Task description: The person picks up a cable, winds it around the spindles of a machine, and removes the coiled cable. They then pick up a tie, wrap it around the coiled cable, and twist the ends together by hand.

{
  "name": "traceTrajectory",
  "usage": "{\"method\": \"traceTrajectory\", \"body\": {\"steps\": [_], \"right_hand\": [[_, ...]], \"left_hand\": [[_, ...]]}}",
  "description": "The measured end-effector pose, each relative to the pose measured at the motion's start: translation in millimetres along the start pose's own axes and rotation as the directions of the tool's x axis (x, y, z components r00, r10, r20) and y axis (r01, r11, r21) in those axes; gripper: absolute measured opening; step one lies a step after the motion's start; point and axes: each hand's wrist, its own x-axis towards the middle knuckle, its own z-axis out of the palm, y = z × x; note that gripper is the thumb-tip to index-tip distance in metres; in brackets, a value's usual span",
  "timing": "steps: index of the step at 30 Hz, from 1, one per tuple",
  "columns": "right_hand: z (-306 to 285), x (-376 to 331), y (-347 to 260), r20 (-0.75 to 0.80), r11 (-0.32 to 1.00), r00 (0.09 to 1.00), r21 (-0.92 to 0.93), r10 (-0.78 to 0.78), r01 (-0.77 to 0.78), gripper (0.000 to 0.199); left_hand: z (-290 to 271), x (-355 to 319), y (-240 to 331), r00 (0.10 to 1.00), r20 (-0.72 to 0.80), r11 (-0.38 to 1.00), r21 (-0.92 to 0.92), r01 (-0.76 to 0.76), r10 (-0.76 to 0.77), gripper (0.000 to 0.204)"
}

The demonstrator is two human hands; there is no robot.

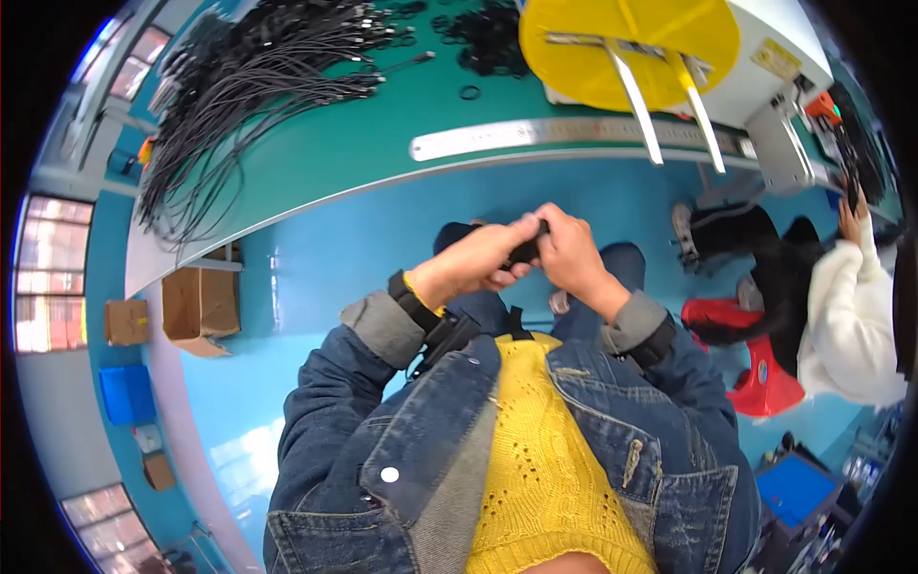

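In front of my body, over my lap, my left hand (488, 254) and my right hand (571, 251) meet around a small black item (527, 251). Both hands have their fingers closed on it. Most of it is hidden by the fingers, so its kind cannot be made out. Beyond my hands runs the green-topped table (368, 143). A big heap of black cables (277, 72) with metal-ended plugs lies on its left part, some hanging over the front edge. A pile of black coiled pieces (486, 40) sits farther right, near a single black ring (469, 93).
A long steel ruler (516, 136) lies along the table edge. Above it, a yellow disc (612, 43) with protruding rods fronts a white machine (779, 38). Cardboard boxes (199, 304) stand on the left floor. At right, a person in a white top (846, 325) sits by a red stool (760, 373).
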Motion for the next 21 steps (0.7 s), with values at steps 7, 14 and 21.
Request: {"method": "traceTrajectory", "body": {"steps": [7, 14, 21], "right_hand": [[-9, -5, 16, -0.029, 0.937, 0.962, -0.238, -0.27, 0.256, 0.017], [-5, 2, -4, 0.231, 0.943, 0.933, -0.122, -0.276, 0.309, 0.013], [22, 13, 1, 0.011, 0.92, 0.982, -0.346, -0.191, 0.183, 0.023]], "left_hand": [[-3, 7, -22, 0.988, 0.15, 0.969, -0.246, 0.013, 0.024, 0.019], [-21, 19, -42, 0.799, -0.005, 0.478, 0.803, -0.355, 0.602, 0.019], [-18, 25, -37, 0.662, -0.038, 0.237, 0.947, -0.214, 0.749, 0.02]]}}
